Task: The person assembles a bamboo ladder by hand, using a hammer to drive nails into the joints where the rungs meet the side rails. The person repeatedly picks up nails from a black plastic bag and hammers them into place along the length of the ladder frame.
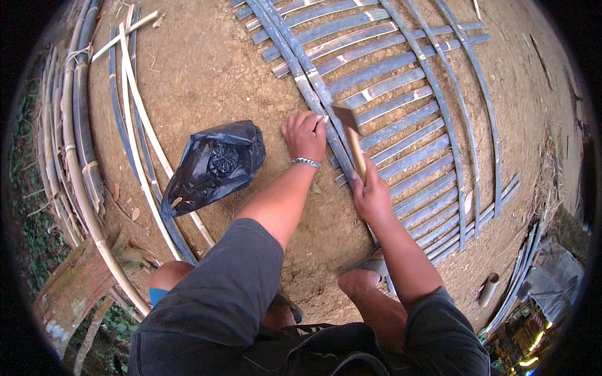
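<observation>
Head view: right hand [371,191] is clamping a hammer [353,139] by its wooden handle, blurred head sitting beyond the fingers, beside 2 long slats [313,100]. Left hand [306,135] is touching their near edge, fingertips bunching; can't tell if they're pinching anything. From here, slat lattice [407,123] is lying on dirt [213,75], black bag [216,156] and poles [81,119] sitting left. White lettering is showing, partly folded, on the dark shirt [188,319].

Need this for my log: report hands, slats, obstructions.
Right hand gripping wooden-handled tool. Left hand at paired long slats. Slatted frame on ground. Black plastic bag beside left hand, off the frame.
</observation>
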